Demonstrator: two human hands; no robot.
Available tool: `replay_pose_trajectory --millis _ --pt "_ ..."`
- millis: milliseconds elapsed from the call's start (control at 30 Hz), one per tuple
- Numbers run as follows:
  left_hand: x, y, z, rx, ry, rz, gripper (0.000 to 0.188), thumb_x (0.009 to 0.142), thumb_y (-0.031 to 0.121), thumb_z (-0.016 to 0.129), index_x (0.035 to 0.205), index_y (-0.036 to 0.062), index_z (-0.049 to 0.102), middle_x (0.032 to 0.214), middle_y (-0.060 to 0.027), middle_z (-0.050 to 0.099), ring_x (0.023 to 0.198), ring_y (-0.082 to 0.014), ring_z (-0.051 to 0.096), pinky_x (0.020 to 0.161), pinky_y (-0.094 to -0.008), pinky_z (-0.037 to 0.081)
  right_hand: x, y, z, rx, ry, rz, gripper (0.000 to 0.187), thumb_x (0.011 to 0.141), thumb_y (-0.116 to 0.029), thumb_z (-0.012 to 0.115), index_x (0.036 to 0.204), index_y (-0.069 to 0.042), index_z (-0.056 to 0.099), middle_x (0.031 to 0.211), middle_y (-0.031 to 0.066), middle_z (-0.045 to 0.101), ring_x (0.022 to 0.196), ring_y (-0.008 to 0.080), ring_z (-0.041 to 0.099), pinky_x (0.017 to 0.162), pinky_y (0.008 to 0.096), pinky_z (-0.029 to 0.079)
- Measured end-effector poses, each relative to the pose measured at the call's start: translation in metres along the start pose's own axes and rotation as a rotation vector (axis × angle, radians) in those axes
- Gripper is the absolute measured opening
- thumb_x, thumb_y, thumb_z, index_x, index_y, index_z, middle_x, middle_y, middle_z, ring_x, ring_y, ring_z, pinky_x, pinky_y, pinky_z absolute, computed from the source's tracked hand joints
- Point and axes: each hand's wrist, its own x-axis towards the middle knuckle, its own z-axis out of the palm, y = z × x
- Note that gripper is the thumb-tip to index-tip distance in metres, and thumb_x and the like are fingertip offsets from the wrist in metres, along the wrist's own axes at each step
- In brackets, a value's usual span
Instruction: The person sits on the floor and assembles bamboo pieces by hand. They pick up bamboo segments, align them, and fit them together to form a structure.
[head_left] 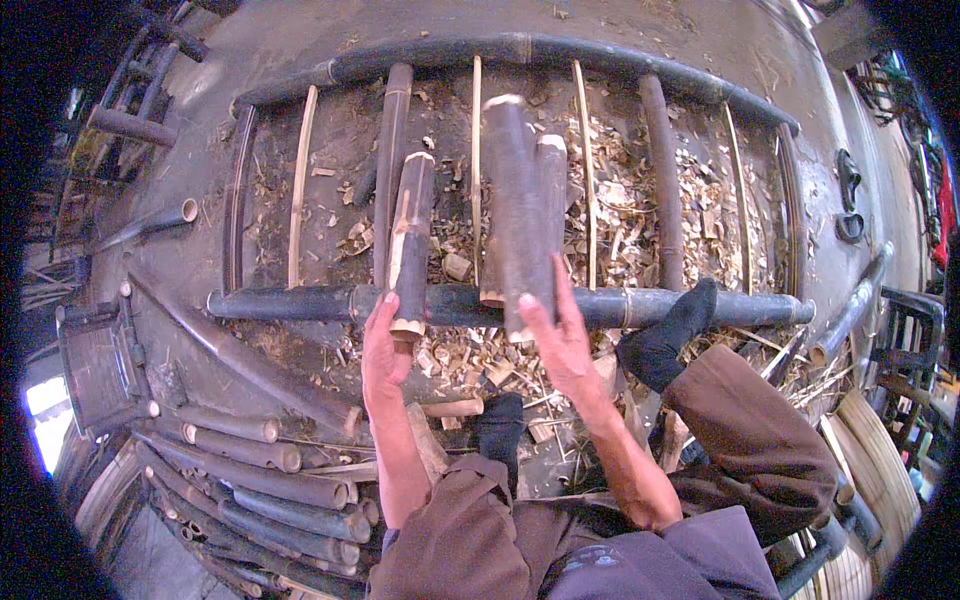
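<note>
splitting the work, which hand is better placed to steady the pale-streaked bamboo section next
Left hand, probably: it is at the lower end of the pale-streaked section, while the right hand is at a blurred bamboo section.

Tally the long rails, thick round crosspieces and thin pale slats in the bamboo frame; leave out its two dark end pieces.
Long rails: 2
Thick round crosspieces: 2
Thin pale slats: 4
Total: 8

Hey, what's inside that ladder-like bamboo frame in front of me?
Between the bamboo frame's rungs, wood chips lie scattered over the grey floor. Whatever lies directly beneath the rungs or behind the short bamboo pieces is covered.
</note>
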Motion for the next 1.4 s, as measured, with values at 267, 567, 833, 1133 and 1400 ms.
replay_pose_trajectory --millis 267,567,833,1133,1400 --pt "-0.022 0.002 -0.008 -0.097 0.026 0.023 0.037 0.095 0.026 0.055 0.122 0.0017 0.055 0.103 -0.0147 0.066 0.086 -0.022 0.066 0.076 -0.0345 0.054 0.005 0.024 0.073 0.098 -0.1 0.143 0.073 0.098 -0.024 0.051 0.15 0.005 0.008 0.147 0.025 0.034 0.129 0.0301 0.044 0.108 0.0356 0.033" --pt "-0.046 0.014 -0.005 -0.014 -0.145 0.086 0.055 0.092 0.027 0.056 0.138 0.0 0.041 0.12 -0.0147 0.06 0.102 -0.0237 0.062 0.089 -0.0339 0.05 -0.006 0.025 0.073 -0.248 -0.147 -0.123 0.068 0.094 -0.02 0.057 0.147 0.004 0.021 0.139 0.0297 0.04 0.128 0.0362 0.043 0.108 0.0398 0.033" --pt "-0.045 0.007 0.057 0.68 -0.501 0.28 0.045 0.094 0.027 0.057 0.132 0.0028 0.054 0.129 -0.0124 0.056 0.121 -0.0234 0.05 0.103 -0.0347 0.037 0.003 0.014 0.03 0.0 0.179 -0.042 0.077 0.091 -0.02 0.063 0.148 0.004 0.017 0.142 0.0211 0.041 0.127 0.0243 0.043 0.105 0.0341 0.038" --pt "0.019 -0.07 0.089 1.168 -0.078 0.419 0.081 0.084 0.045 0.065 0.139 -0.0047 0.033 0.13 -0.0299 0.04 0.121 -0.0411 0.043 0.103 -0.0459 0.035 0.02 0.01 -0.087 -0.507 0.407 0.068 0.074 0.089 -0.017 0.063 0.148 0.001 0.023 0.134 0.0243 0.049 0.12 0.0297 0.052 0.102 0.0341 0.04" --pt "0.01 -0.05 0.068 -0.148 -0.219 -0.375 0.042 0.097 0.033 0.048 0.12 -0.0015 0.054 0.097 -0.0182 0.065 0.078 -0.0251 0.066 0.069 -0.0377 0.055 0.023 0.042 -0.119 -0.772 0.329 0.077 0.07 0.089 -0.025 0.063 0.147 -0.002 0.03 0.12 0.0255 0.056 0.108 0.0328 0.057 0.095 0.0399 0.043"
